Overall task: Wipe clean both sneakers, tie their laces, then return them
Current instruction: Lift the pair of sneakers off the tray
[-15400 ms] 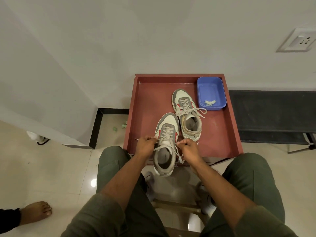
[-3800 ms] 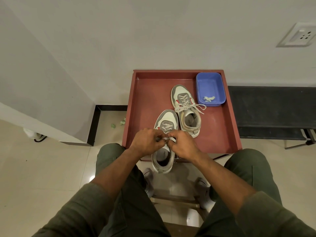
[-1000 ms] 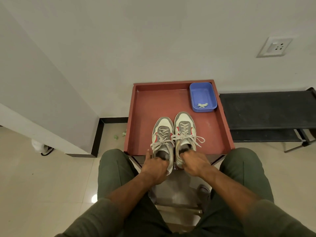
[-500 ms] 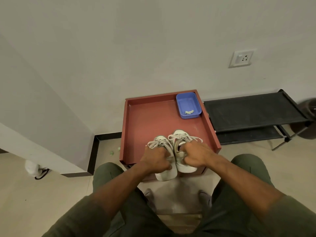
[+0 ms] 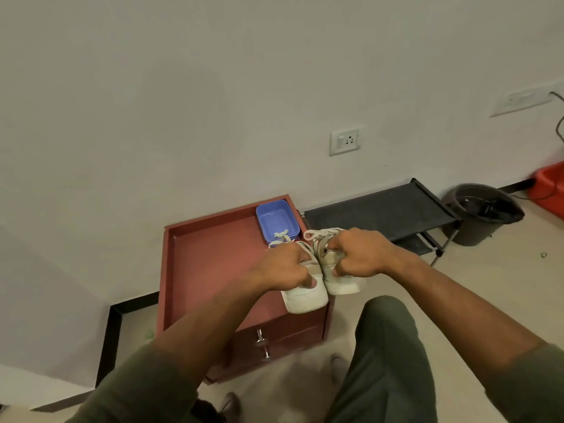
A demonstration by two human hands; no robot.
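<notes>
- Our left hand (image 5: 285, 270) grips the heel of one pale grey-and-white lace-up sneaker (image 5: 303, 293). Our right hand (image 5: 355, 254) grips the heel collar of its twin (image 5: 340, 280), just beside it.
- We hold both shoes in the air over the near right corner of the red-brown wooden cabinet top (image 5: 210, 254), heels toward us and toes pointing to about twelve o'clock.
- The black fabric shoe rack (image 5: 381, 209) lies at roughly two o'clock from our hands, nearer our right. We judge the return swings that way.
- The blue plastic tub (image 5: 276, 219) sits just beyond the toes.
</notes>
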